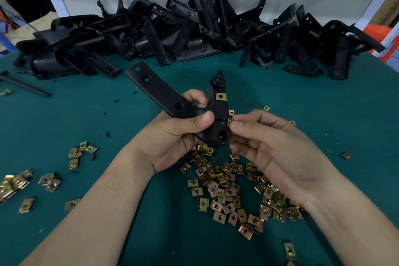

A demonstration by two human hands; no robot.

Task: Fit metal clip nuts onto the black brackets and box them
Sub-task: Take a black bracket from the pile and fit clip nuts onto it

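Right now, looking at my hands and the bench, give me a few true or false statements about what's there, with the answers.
1. The left hand grips a black bracket. True.
2. That bracket carries no clip nut. False: a fitted clip nut sits near its pointed end.
3. The right hand lies flat on the table. False: its fingers pinch a small clip nut at the bracket's edge.
4. A pile of brackets lies along the back of the green table. True.
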